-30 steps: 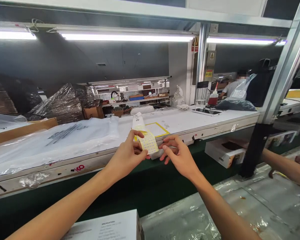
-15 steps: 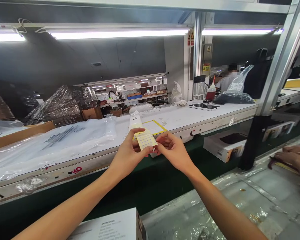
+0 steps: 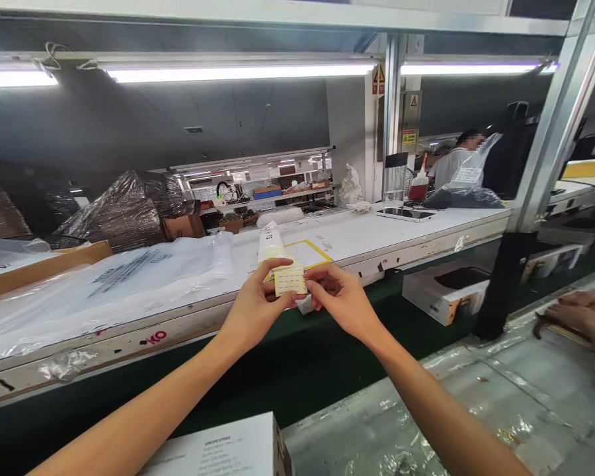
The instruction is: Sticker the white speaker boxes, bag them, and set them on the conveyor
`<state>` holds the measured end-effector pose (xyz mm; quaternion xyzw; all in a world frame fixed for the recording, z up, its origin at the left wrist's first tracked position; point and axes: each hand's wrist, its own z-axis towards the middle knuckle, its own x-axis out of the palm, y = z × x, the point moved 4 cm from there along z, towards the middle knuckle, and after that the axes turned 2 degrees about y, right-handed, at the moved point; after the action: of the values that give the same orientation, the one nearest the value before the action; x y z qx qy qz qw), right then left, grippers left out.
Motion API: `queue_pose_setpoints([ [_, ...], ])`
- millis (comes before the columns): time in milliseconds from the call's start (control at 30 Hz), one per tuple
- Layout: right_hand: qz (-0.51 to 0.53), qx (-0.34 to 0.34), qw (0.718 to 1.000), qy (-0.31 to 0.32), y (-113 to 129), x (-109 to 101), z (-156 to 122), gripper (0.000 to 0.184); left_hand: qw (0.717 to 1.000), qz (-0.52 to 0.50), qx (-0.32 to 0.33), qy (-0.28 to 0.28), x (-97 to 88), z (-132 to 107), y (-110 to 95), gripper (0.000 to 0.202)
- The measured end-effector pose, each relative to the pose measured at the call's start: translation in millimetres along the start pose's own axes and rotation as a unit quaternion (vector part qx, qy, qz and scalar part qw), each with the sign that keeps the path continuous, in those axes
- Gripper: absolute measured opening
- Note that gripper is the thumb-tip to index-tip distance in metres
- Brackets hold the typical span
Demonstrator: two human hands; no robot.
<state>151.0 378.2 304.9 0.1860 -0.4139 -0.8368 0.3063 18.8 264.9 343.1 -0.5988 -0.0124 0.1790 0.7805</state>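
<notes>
Label sheet (image 3: 290, 281): held over the counter's near edge, at 12 o'clock in the view.
Left hand (image 3: 254, 305): closed narrow, pinching the sheet's left edge.
Right hand (image 3: 340, 299): closed narrow, pinching the sheet's right edge.
Counter (image 3: 377, 241): yellow-bordered mat (image 3: 305, 253) is seen just beyond the sheet, at 12 o'clock; white roll (image 3: 270, 242) at 11 o'clock.

The label sheet (image 3: 290, 281) mid-frame is pale yellow with a tight grid of small squares, and there's a yellow-outlined square (image 3: 306, 254) on the white tabletop (image 3: 377, 233). Dark green panel (image 3: 297, 370) below, red bottle (image 3: 418, 192) upper right.
</notes>
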Motion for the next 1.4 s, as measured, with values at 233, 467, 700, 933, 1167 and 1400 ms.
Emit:
queue_pose_setpoints([
  [233, -0.101, -0.042, 0.993, -0.039, 3.4, -1.3, 0.8, 0.015, 0.999, -0.038, 0.005, 0.007, 0.5, 3.4, -1.9, 0.065],
  [467, -0.145, -0.076, 0.986, -0.030, 11.3, -3.4, 2.9, 0.012, 1.000, -0.013, 0.018, 0.002, -1.9, 3.0, -2.2, 0.062],
  [700, -0.263, -0.206, 0.942, -0.044, 24.9, -1.2, 2.6, 0.008, 1.000, -0.011, 0.014, 0.008, -2.6, 6.8, 2.7, 0.063],
  [933, -0.221, -0.140, 0.964, -0.051, 46.0, 0.4, -11.9, 0.002, 0.990, 0.088, -0.014, 0.113, -17.1, -18.0, -24.4, 0.076],
  [1167, -0.126, -0.002, 0.989, 0.079, 73.3, 17.0, -41.1, 0.013, 0.970, 0.190, 0.010, 0.152, -115.3, -155.9, -41.7, 0.061],
  [1400, -0.086, 0.137, 0.913, 0.375, 92.2, 113.7, -65.5, 0.016, 0.995, -0.025, -0.003, 0.095, -131.3, -268.5, 67.5, 0.155],
])
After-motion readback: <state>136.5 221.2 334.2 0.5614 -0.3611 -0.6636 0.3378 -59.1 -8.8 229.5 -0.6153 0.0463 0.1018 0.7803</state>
